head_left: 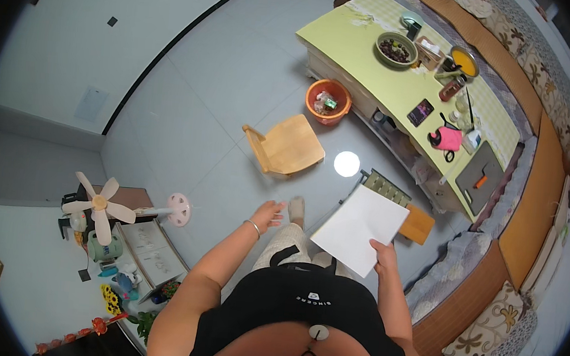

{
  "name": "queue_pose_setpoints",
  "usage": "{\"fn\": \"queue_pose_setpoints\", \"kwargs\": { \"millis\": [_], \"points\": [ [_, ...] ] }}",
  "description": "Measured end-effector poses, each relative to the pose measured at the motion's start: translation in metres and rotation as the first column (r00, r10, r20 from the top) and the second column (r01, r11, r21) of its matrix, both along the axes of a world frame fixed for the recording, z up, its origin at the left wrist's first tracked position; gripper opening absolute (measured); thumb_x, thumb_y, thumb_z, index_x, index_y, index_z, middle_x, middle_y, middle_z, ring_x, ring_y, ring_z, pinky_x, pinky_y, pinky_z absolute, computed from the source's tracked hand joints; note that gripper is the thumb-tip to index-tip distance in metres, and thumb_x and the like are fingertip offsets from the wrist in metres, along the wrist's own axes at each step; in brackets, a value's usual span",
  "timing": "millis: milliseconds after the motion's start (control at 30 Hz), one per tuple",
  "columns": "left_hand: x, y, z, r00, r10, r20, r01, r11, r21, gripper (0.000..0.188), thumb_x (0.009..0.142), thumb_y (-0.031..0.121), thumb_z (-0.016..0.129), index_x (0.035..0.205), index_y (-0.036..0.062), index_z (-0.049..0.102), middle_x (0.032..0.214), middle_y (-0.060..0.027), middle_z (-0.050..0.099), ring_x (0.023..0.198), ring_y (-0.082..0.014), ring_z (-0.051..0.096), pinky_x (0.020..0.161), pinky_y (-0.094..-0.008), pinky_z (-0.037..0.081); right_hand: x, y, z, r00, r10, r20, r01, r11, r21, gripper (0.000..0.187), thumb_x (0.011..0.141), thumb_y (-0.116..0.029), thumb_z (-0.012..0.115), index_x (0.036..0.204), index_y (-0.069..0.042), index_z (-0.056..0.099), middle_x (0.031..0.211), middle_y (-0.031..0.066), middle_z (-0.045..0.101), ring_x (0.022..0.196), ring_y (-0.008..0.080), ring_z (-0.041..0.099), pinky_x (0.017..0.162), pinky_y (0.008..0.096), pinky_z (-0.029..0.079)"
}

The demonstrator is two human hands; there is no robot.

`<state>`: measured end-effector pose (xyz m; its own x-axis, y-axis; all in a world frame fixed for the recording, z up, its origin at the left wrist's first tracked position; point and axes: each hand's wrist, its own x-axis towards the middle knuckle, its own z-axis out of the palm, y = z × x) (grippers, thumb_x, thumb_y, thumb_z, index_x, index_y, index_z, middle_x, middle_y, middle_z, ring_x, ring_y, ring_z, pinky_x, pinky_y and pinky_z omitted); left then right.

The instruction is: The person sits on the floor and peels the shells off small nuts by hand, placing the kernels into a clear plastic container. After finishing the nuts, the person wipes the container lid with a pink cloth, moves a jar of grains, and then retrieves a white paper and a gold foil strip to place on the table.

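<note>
My right hand [383, 257] grips the near right edge of a white rectangular sheet [356, 233], with the thumb lying on top. I cannot tell whether it is loose paper, a pad or a thin board. The sheet is blank on the side that shows and hangs tilted in front of my legs. Partly behind it stands a green slatted stool [387, 187], and a brown wooden seat [418, 224] shows beside its right edge. My left hand [269, 216], with a bracelet at the wrist, is held over the floor near my foot, fingers apart and holding nothing.
A low wooden chair [292, 146] stands ahead, by an orange bin [318, 113] with rubbish inside. On the right, a long table [366, 63] carries a bowl of dark fruit [396, 50], a phone [421, 112] and a grey board [472, 184]. A standing fan [100, 203] is at left.
</note>
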<state>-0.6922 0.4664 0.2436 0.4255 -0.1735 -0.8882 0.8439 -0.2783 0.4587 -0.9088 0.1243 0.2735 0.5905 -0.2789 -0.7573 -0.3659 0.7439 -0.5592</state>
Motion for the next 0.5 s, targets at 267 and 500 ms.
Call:
{"fn": "queue_pose_setpoints", "kwargs": {
  "millis": [267,500],
  "points": [
    [0.189,0.082,-0.178,0.953,0.271,0.133,-0.301,0.890,0.342,0.075,0.077,0.049,0.074,0.128,-0.0007,0.050,0.121,-0.0196,0.053,0.093,-0.0271,0.055,0.071,-0.0397,0.049,0.044,-0.027,0.016,0.943,-0.179,-0.280,0.108,0.962,-0.251,0.042,0.082,0.001,0.058,0.123,0.008,0.052,0.110,0.0180,0.064,0.093,0.0319,0.065,0.081,0.0421,0.055],
    [0.265,0.067,-0.259,0.927,0.365,0.089,-0.376,0.908,0.184,0.049,0.077,0.031,0.077,0.110,-0.0022,0.062,0.105,-0.0180,0.064,0.083,-0.0311,0.064,0.068,-0.0426,0.051,0.102,-0.010,0.047,0.874,-0.192,-0.446,0.085,0.965,-0.248,0.039,0.081,0.001,0.063,0.119,0.007,0.054,0.103,0.0164,0.065,0.088,0.0317,0.065,0.076,0.0436,0.055]
  ]
}}
